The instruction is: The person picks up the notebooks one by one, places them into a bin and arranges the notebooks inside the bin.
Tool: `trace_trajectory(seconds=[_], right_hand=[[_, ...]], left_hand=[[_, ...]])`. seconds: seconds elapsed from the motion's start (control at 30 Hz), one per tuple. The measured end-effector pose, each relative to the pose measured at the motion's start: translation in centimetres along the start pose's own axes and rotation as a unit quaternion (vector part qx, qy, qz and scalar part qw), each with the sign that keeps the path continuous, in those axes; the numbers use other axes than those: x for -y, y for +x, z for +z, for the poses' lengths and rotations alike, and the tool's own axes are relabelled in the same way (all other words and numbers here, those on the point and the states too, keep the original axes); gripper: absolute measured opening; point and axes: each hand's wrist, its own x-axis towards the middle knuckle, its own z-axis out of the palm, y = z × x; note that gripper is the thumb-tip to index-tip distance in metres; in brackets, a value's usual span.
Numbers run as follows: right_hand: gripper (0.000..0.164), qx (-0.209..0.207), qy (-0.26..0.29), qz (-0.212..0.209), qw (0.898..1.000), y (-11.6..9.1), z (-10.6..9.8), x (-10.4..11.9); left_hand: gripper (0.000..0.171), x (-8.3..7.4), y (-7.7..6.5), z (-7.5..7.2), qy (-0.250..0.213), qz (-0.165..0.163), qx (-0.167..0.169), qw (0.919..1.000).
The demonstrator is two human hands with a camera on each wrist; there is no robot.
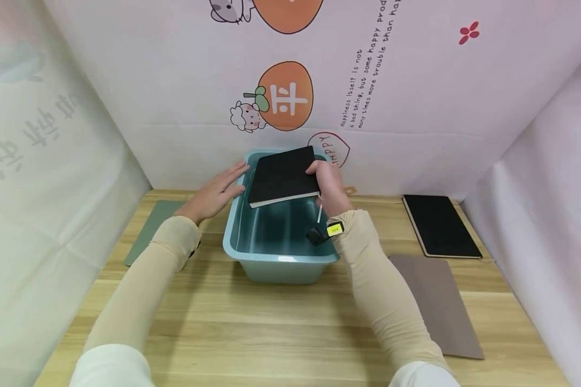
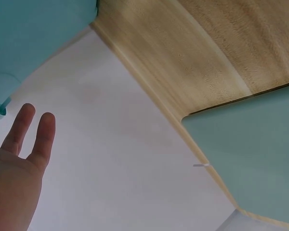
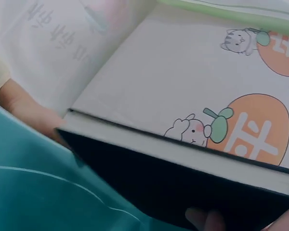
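Note:
My right hand [image 1: 330, 185] grips a black hardcover notebook [image 1: 284, 174] by its right edge, thumb on top. The notebook is tilted over a teal plastic bin [image 1: 281, 258], its pale page edges toward me. In the right wrist view its dark cover [image 3: 149, 178] faces the camera, with fingertips [image 3: 207, 219] beneath it. My left hand [image 1: 216, 192] is at the bin's left rim, fingers straight and spread, holding nothing. The left wrist view shows that hand [image 2: 19, 178] beside the bin's outer wall [image 2: 43, 33].
A flat green pad or folder [image 1: 152, 228] lies on the wooden table [image 1: 252, 333] at left. On the right lie another black notebook [image 1: 440, 226] and a grey-brown sheet or cover [image 1: 440, 301]. White printed fabric [image 1: 184, 97] walls the back and sides.

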Motion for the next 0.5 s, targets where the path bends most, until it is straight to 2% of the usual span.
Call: trace_trajectory(seconds=[0.23, 0.4, 0.5], right_hand=[[0.011, -0.022, 0.008, -0.024, 0.999, 0.0, 0.3, -0.6], [0.006, -0.029, -0.023, -0.031, 0.999, 0.1, 0.6, -1.3], [0.011, -0.03, -0.042, -0.047, 0.998, 0.3, 0.8, -1.6]], left_hand=[[0.061, -0.3, 0.0, 0.1, -0.004, 0.0, 0.0, 1.0], [0.06, -0.4, 0.0, 0.4, -0.024, -0.007, -0.007, 0.9997], [0.059, -0.4, 0.1, 0.7, -0.035, -0.014, -0.013, 0.9992]])
